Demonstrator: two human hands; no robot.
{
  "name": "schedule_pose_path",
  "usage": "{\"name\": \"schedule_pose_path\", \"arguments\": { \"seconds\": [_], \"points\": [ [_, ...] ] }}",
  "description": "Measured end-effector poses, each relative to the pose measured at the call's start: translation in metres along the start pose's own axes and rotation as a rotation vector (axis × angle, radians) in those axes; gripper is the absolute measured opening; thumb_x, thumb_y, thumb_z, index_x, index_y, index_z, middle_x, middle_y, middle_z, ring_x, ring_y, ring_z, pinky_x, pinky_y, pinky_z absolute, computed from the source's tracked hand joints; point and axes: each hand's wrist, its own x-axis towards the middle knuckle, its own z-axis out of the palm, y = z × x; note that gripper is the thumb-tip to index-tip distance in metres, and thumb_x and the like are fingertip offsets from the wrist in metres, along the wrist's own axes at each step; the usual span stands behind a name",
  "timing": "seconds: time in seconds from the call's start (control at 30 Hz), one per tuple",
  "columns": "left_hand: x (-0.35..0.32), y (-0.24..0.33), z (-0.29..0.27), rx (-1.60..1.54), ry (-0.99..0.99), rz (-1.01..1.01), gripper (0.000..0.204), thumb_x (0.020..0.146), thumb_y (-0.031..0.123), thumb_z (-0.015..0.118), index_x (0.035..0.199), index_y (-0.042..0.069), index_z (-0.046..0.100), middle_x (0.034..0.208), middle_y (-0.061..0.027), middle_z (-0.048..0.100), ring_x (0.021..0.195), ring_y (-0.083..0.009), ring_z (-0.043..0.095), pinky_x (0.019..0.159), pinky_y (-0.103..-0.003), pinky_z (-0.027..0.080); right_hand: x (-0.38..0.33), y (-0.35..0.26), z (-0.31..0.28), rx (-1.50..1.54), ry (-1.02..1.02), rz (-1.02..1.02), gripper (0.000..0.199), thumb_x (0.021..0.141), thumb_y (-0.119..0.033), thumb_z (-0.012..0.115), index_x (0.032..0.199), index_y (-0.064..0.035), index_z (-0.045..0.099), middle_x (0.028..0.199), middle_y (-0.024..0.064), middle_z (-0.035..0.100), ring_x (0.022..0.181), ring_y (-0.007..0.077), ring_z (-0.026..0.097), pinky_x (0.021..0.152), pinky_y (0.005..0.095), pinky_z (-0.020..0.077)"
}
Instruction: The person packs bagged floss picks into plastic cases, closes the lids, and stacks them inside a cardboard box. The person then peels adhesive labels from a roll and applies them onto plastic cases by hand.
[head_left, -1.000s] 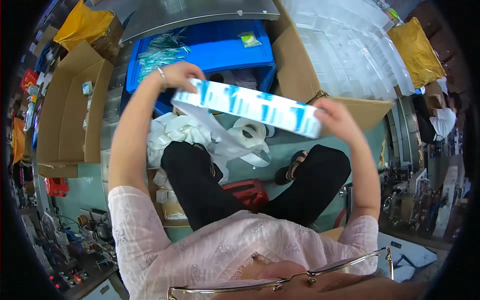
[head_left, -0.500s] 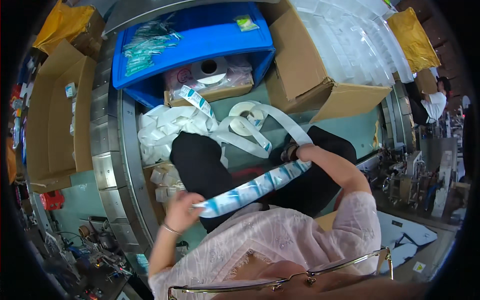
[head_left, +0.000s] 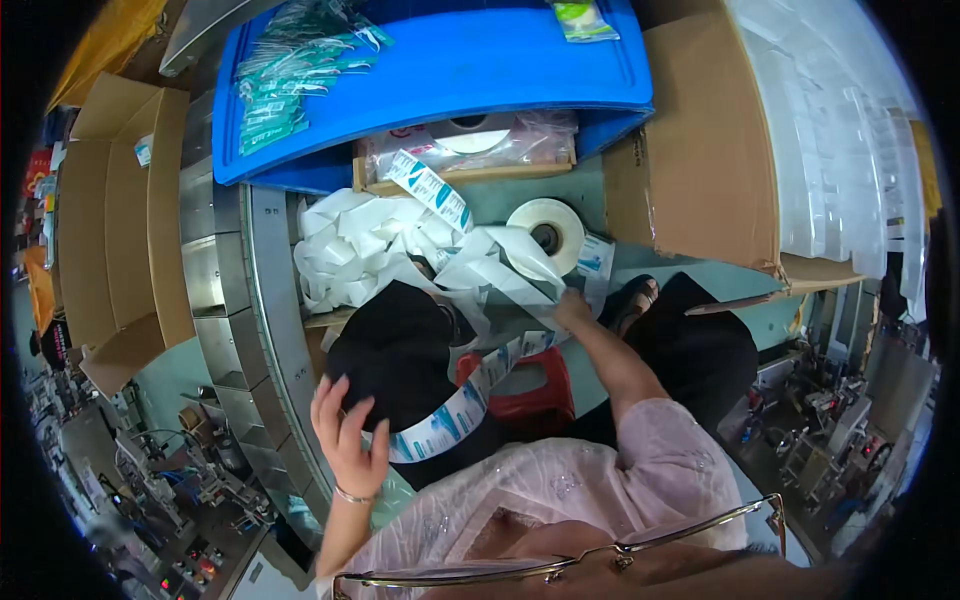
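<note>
Pinching a printed strip [head_left: 470,400], both hands [head_left: 350,440] [head_left: 572,308] work beside a tape roll [head_left: 545,232] and cardboard box [head_left: 700,150].

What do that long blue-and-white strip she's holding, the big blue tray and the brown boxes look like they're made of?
The strip looks like thin glossy film or coated paper: it bends limply between the left hand and right hand. The blue tray seems moulded plastic, smooth with rounded edges. The brown boxes look like matte cardboard, with folded flaps.
</note>
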Motion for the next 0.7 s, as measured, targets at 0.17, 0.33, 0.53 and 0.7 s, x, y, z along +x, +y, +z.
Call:
{"name": "schedule_pose_path", "arguments": {
  "seconds": [0.17, 0.33, 0.53, 0.7],
  "points": [
    [0.079, 0.003, 0.030, -0.228, -0.369, 0.163, 0.033, 0.069, 0.015, 0.066, 0.097, 0.001, 0.056, 0.114, -0.0188, 0.050, 0.107, -0.0347, 0.047, 0.093, -0.040, 0.036, -0.012, -0.063, -0.080, 0.490, 0.256, -0.951, 0.015, 0.073, -0.015, 0.055, 0.082, -0.0037, 0.059, 0.084, 0.0161, 0.058, 0.082, 0.0338, 0.055, 0.072, 0.0418, 0.0437],
    [0.118, 0.009, 0.067, -0.284, -0.701, 0.070, 0.055, 0.068, 0.030, 0.069, 0.110, 0.002, 0.047, 0.105, -0.0191, 0.051, 0.098, -0.0319, 0.049, 0.085, -0.037, 0.040, -0.154, -0.175, -0.255, 0.846, 0.042, -1.450, 0.012, 0.080, -0.010, 0.057, 0.085, 0.0001, 0.062, 0.087, 0.0116, 0.060, 0.081, 0.0229, 0.058, 0.071, 0.0319, 0.0449],
    [0.125, 0.031, 0.048, -1.003, -0.241, -0.204, 0.022, 0.081, 0.016, 0.061, 0.097, 0.000, 0.059, 0.073, -0.0047, 0.059, 0.064, -0.0115, 0.054, 0.056, -0.026, 0.043, -0.229, -0.207, -0.350, 0.813, 0.067, -1.846, 0.023, 0.080, -0.011, 0.054, 0.099, 0.0012, 0.060, 0.099, 0.0118, 0.058, 0.094, 0.0200, 0.055, 0.081, 0.0306, 0.0429],
    [0.154, -0.039, 0.045, -1.009, 0.183, -0.152, 0.035, 0.079, 0.002, 0.058, 0.112, 0.001, 0.046, 0.105, -0.0104, 0.055, 0.091, -0.0162, 0.055, 0.066, -0.026, 0.050, -0.198, -0.203, -0.307, 1.170, -0.269, -1.519, 0.030, 0.085, -0.011, 0.051, 0.112, 0.0022, 0.053, 0.108, 0.0109, 0.056, 0.102, 0.0172, 0.052, 0.089, 0.0298, 0.0394]
  ]
}}
